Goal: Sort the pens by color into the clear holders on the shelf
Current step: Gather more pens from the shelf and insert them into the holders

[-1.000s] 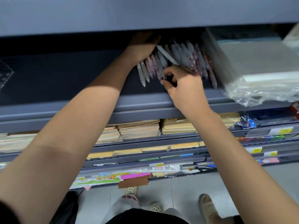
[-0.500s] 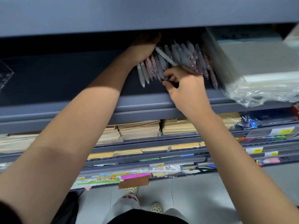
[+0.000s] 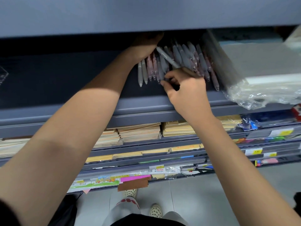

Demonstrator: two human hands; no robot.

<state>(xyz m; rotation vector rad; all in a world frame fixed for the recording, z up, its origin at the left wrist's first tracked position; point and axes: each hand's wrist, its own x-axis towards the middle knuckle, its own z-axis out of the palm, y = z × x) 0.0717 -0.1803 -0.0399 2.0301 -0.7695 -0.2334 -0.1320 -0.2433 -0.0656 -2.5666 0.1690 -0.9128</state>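
Observation:
Several grey and pink pens (image 3: 184,57) lie side by side, tips toward me, on the dark grey shelf (image 3: 65,75). My left hand (image 3: 145,44) reaches deep under the upper shelf and rests on the back ends of the left pens; its fingers are hidden in shadow. My right hand (image 3: 184,88) holds one grey pen (image 3: 167,57) that slants up and left across the row, while its fingertips pinch at the tip of a pen (image 3: 160,70) in the row. A clear holder is not plainly visible.
A plastic-wrapped stack of paper (image 3: 260,75) fills the shelf to the right of the pens. A clear plastic piece (image 3: 3,74) shows at the far left. Lower shelves hold stacks of envelopes (image 3: 140,131) and price tags. My feet stand on the tiled floor below.
My right hand has slid slightly left and down along the row, its fingertips now at the pen tips. The slanted grey pen stays in it. My left hand has barely moved.

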